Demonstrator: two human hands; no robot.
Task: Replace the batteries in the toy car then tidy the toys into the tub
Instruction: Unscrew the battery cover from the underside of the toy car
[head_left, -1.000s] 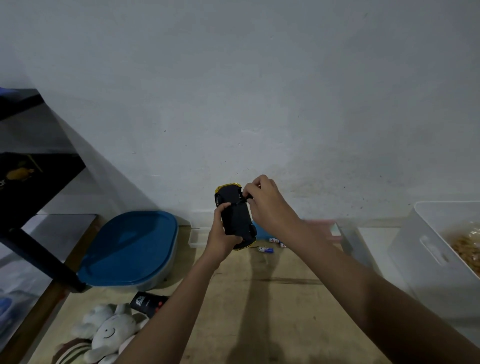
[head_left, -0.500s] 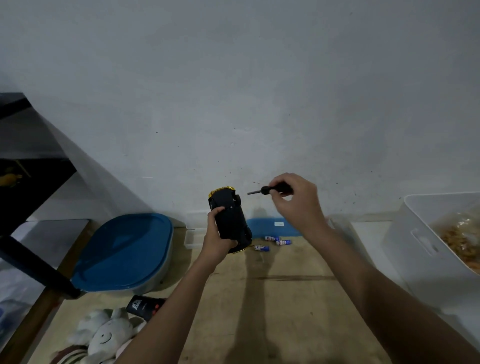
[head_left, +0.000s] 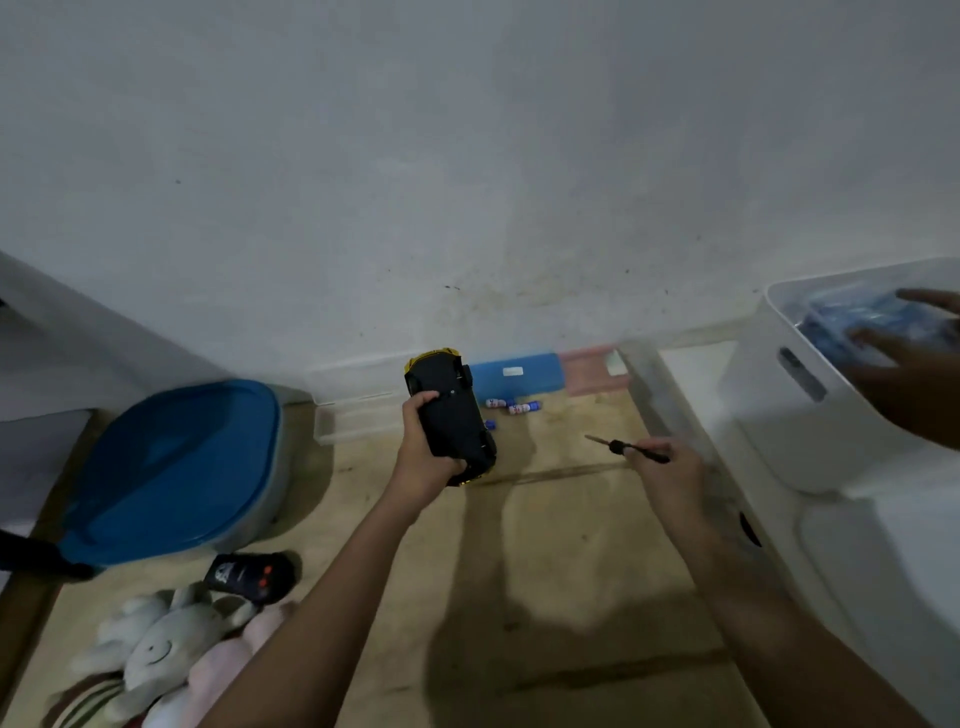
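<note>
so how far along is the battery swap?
Early. Done: nothing clearly; whether the cover is off can't be told. In hand: left hand holds the toy car underside up, right hand the screwdriver off it. Left: batteries on the floor, plush toy and remote outside the tub.

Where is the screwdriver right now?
In the head view, the screwdriver is in the right hand, right of the toy car, above the floor.

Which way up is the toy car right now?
Upside down: the left hand holds the toy car with its black underside toward the camera, yellow body showing only at the ends.
</note>
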